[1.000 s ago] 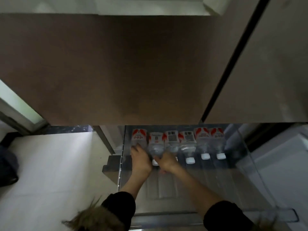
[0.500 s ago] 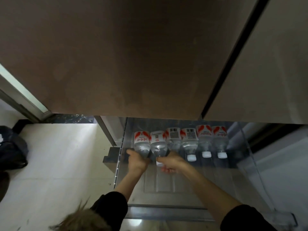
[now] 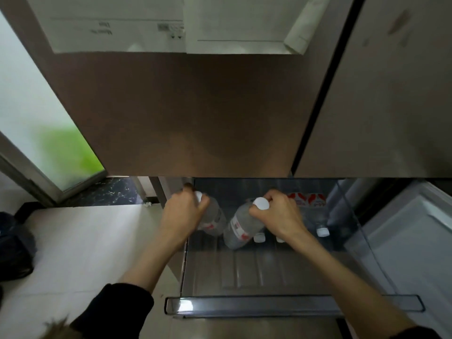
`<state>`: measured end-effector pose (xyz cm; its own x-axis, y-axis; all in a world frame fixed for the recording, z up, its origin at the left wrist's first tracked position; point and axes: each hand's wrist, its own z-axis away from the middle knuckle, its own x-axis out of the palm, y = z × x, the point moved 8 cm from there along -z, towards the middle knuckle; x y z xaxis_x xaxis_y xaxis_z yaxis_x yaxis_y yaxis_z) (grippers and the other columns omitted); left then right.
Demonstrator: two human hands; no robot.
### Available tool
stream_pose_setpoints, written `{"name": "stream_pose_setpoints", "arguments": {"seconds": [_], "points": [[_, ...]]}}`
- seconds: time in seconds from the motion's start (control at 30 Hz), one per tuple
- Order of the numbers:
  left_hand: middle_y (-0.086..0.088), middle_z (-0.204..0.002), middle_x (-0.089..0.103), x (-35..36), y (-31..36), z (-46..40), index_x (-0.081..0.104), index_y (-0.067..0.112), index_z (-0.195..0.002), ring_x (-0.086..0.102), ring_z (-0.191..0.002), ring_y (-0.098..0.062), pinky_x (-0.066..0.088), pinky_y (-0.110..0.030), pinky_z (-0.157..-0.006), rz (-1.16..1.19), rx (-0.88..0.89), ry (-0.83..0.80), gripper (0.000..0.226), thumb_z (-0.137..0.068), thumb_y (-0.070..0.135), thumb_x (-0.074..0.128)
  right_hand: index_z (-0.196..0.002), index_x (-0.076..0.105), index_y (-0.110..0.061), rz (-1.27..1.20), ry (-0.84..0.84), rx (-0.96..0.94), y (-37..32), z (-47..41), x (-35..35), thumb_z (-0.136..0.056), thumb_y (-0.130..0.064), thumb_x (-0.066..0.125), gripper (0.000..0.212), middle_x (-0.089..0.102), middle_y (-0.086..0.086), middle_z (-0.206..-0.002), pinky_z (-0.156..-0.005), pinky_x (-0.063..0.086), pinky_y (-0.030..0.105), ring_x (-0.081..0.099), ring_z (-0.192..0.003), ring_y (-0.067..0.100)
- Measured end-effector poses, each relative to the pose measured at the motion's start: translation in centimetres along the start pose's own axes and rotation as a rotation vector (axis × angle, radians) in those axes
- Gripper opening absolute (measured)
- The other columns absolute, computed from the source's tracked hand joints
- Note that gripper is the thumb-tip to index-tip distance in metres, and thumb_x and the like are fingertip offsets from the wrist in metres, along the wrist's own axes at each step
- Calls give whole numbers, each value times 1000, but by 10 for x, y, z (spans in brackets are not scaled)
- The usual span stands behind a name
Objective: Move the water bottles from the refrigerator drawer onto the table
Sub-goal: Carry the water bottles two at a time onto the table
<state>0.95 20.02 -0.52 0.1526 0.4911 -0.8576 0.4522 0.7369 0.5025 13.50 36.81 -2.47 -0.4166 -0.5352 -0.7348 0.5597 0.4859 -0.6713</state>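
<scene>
The left hand (image 3: 182,217) curls its fingers (image 3: 199,206) around the neck of 1 water bottle (image 3: 214,220), its white cap just showing above the knuckles. The right hand (image 3: 278,216) grips a second bottle (image 3: 241,227) by the neck, fingers wrapped just under the white cap (image 3: 261,203). Both bottles are tilted with their caps up and their bases down toward the drawer floor; whether the bases touch it cannot be told. They sit over the left half of the open refrigerator drawer (image 3: 269,307). Behind the right hand, more bottles (image 3: 307,201) lie in a row with red and white labels, their caps pointing toward the person. The brown refrigerator doors (image 3: 186,113) hang closed above the drawer.
</scene>
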Motion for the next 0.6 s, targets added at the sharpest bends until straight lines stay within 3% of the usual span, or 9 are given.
{"name": "stream_pose_setpoints", "arguments": {"seconds": [0.13, 0.27, 0.4, 0.53, 0.6], "points": [[-16, -90, 65, 5, 14, 8, 56, 6, -100, 61, -77, -30, 36, -28, -61, -94, 141, -2, 35, -92, 39, 45, -89, 58, -12, 24, -28, -81, -8, 7, 11, -74, -34, 66, 28, 68, 7, -90, -64, 46, 31, 62, -85, 24], [-6, -79, 57, 17, 8, 8, 54, 9, -95, 55, -68, -18, 32, -18, -52, -34, 174, -19, 43, -89, 50, 43, -102, 61, -15, -48, -68, -150, -4, 8, 21, -79, -36, 65, 32, 65, 3, -98, -78, 51, 37, 60, -91, 20], [1, -96, 48, 31, -15, 10, 54, 10, -112, 47, -82, -9, 34, -12, -68, 212, 200, -137, 38, -86, 38, 54, -112, 61, -14, -113, -184, -216, -3, 11, 28, -79, -33, 68, 39, 58, 1, -105, -81, 45, 27, 53, -92, 15], [0, -105, 44, 34, -28, 15, 52, 12, -118, 47, -93, -9, 42, -23, -85, 359, 144, -144, 34, -90, 32, 50, -109, 62, -17, -133, -312, -270, -9, 13, 39, -78, -30, 70, 35, 48, 2, -97, -76, 38, 17, 47, -87, 12], [3, -112, 45, 37, -26, 21, 49, 17, -118, 46, -104, -9, 41, -18, -85, 458, 134, -143, 30, -91, 30, 47, -111, 60, -17, -135, -309, -287, -9, 15, 42, -79, -32, 69, 36, 45, -3, -98, -82, 38, 17, 45, -92, 9]]}}
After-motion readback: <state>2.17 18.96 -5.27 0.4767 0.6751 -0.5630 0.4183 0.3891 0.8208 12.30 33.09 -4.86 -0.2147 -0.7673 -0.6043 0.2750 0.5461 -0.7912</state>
